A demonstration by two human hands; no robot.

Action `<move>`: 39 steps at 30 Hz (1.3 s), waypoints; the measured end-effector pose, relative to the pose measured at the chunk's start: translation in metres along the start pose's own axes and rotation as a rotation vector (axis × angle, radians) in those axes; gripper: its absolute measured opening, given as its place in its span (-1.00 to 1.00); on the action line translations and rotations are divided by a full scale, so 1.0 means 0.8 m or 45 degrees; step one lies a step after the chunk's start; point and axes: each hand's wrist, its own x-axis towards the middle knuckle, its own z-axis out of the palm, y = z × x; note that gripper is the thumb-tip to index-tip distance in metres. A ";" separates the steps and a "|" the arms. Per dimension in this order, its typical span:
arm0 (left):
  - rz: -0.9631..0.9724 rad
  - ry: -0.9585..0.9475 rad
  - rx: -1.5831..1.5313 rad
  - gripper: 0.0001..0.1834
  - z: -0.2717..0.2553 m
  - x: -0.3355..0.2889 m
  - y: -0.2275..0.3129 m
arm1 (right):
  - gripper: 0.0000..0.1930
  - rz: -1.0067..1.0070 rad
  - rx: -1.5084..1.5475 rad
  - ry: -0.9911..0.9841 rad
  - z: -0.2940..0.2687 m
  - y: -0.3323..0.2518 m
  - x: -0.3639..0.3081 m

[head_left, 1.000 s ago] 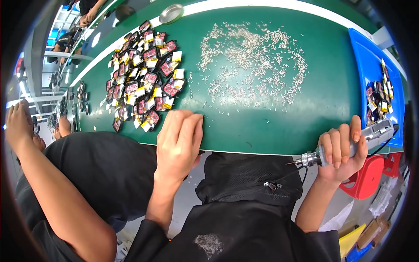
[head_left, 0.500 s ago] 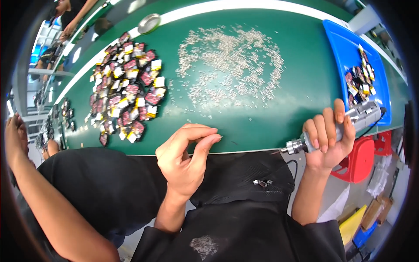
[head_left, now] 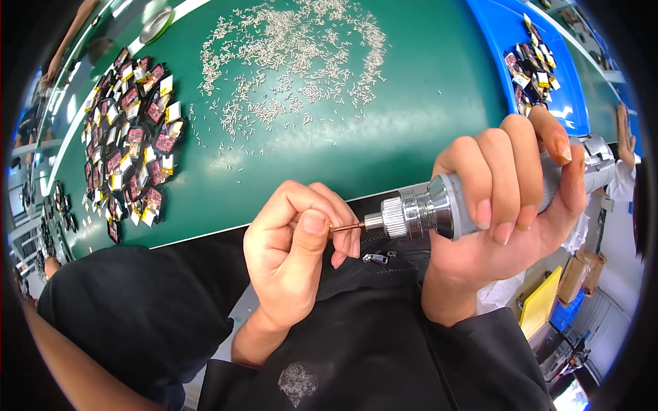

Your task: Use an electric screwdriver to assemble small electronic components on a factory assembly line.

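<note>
My right hand (head_left: 504,205) is wrapped round a grey electric screwdriver (head_left: 444,205), which lies nearly level with its bit pointing left. My left hand (head_left: 288,257) is closed in a pinch, thumb against the forefinger, right at the tip of the copper-coloured bit (head_left: 348,227). A tiny brass-coloured bit of something shows at that tip; whether the fingers grip it or the bit itself is too small to tell. Both hands are above my lap, just in front of the green table's (head_left: 439,130) near edge.
Many tiny silvery pins or screws (head_left: 295,48) lie scattered over the table. To their left is a pile of small black parts (head_left: 133,140) with red, white and yellow patches. A blue tray (head_left: 490,34) at the right holds similar parts. A round metal dish (head_left: 156,25) stands far left.
The screwdriver has come left and nearer, and its bit now meets my left fingertips. My left hand stays pinched. The view has shifted to the right.
</note>
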 end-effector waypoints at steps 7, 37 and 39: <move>-0.026 -0.013 -0.005 -0.77 0.002 0.001 -0.002 | -0.79 -0.011 0.020 0.003 -0.003 -0.002 0.000; 0.481 0.328 1.253 -0.92 -0.012 0.072 0.067 | -0.79 -0.128 -0.054 0.257 -0.033 -0.013 0.013; 0.555 0.417 1.329 -0.82 -0.021 0.117 0.082 | -0.82 -0.139 -0.083 0.350 -0.052 -0.006 0.016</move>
